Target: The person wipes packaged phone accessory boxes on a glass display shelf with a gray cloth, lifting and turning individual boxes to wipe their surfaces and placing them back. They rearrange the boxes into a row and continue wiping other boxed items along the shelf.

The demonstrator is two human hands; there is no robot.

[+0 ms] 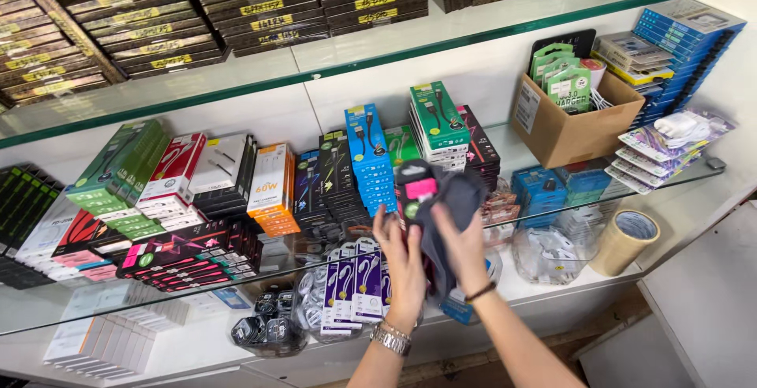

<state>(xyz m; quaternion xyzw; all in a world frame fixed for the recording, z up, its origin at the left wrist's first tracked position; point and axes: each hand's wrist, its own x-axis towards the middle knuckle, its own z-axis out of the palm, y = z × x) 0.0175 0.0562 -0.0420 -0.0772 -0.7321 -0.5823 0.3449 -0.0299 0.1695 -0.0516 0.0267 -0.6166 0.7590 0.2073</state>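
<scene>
My left hand (404,266), with a metal watch on its wrist, grips a stack of flat black boxes (416,187) with pink and green marks. My right hand (463,248), with a dark band on the wrist, presses a grey cloth (456,199) against the side of that stack. Both hands are raised in front of the middle glass shelf (694,171). Behind them stand stacks of blue boxes (369,159) and green boxes (438,116) of cables.
Many stacks of small packaged cables fill the middle shelf. A cardboard box (572,124) with green packets sits at the right. A roll of tape (624,240) and clear bags of cables (548,252) lie on the lower shelf. Black boxes line the top shelf.
</scene>
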